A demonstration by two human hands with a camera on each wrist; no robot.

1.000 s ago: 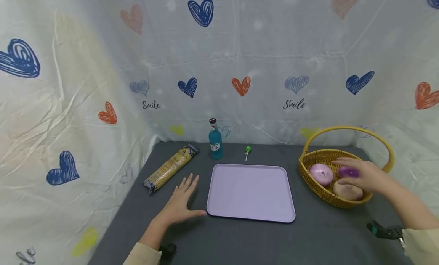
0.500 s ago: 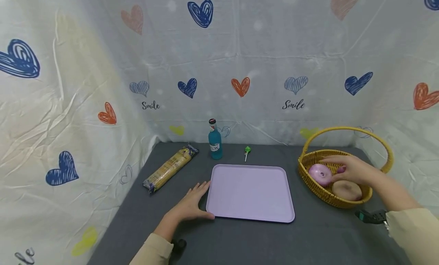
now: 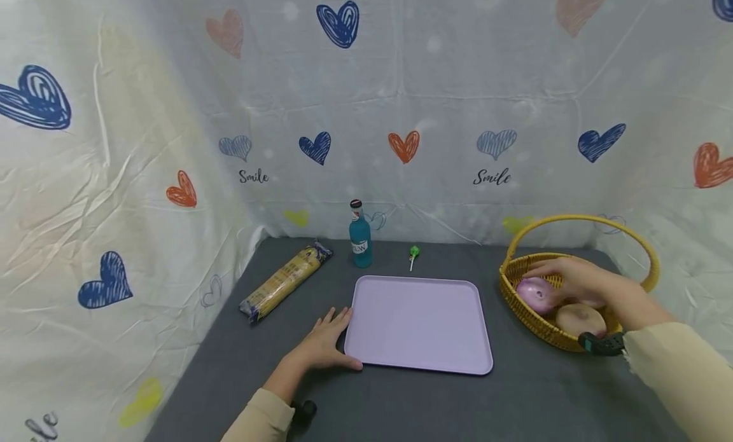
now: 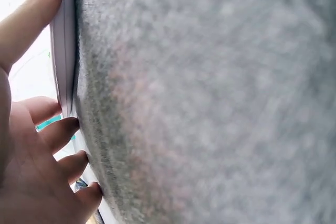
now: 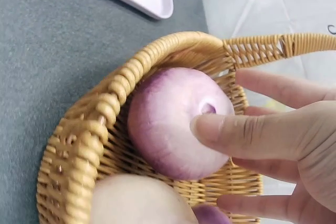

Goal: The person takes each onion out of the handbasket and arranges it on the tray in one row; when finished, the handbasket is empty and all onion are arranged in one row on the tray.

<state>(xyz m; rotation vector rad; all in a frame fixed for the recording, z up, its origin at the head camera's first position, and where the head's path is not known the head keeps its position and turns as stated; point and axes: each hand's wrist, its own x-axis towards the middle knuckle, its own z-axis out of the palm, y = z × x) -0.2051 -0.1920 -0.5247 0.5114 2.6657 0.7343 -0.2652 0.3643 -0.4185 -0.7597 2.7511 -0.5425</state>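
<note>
My left hand lies at the left edge of a lilac tray on the dark table. In the left wrist view its thumb and forefinger meet the tray's rim. My right hand is inside a yellow wicker basket at the right. Its thumb rests on a purple onion, with the other fingers nearly straight beyond it. Beside the onion sit a pale round beige thing and a smaller purple thing, mostly hidden in the right wrist view.
A long packet of noodles lies at the left. Behind the tray stand a blue bottle and, to its right, a green lollipop. The basket's tall handle arches over its opening. A printed cloth hangs behind the table.
My right hand has shifted left and down in the basket, from over the smaller purple thing to the onion. My left hand has moved right, up to the tray's left edge.
</note>
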